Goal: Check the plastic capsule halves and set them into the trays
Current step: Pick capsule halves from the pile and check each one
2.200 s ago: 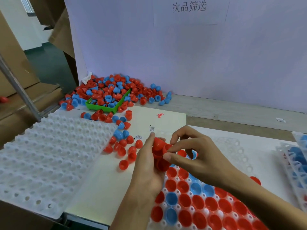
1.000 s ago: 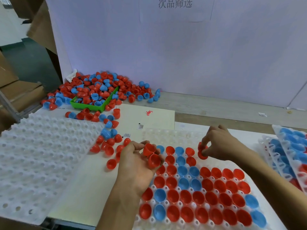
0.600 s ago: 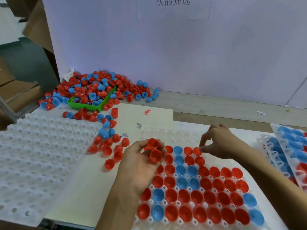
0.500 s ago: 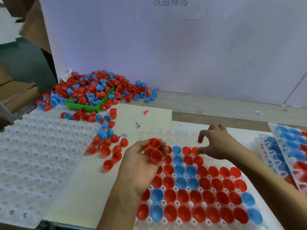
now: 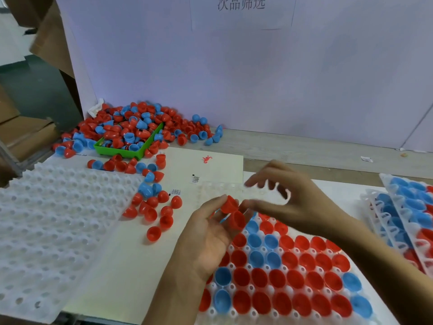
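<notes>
1. The left hand (image 5: 212, 233) is cupped palm-up and holds two red halves (image 5: 232, 211) at its fingertips, one stacked behind the other, over the near tray (image 5: 276, 273)'s far-left corner; the right hand (image 5: 290, 202) hangs just at 3 o'clock of them, fingers spread and loosely bent, holding nothing I can see, though it is blurred.
2. The halves lie at 9 o'clock from the right thumb, almost touching it; their open mouths seem to face down toward the camera, so I judge the right hand is nearer for taking one.
3. Empty tray cells lie at 12 o'clock, along the far rows; a likely place for the next half.
4. Writing: the wall sheet (image 5: 241, 3) reads "次品筛选"; small barcode stickers (image 5: 195, 179) on the mat (image 5: 210, 170) are too small to read; a red mark (image 5: 207, 158) at 11 o'clock is unclear.
</notes>
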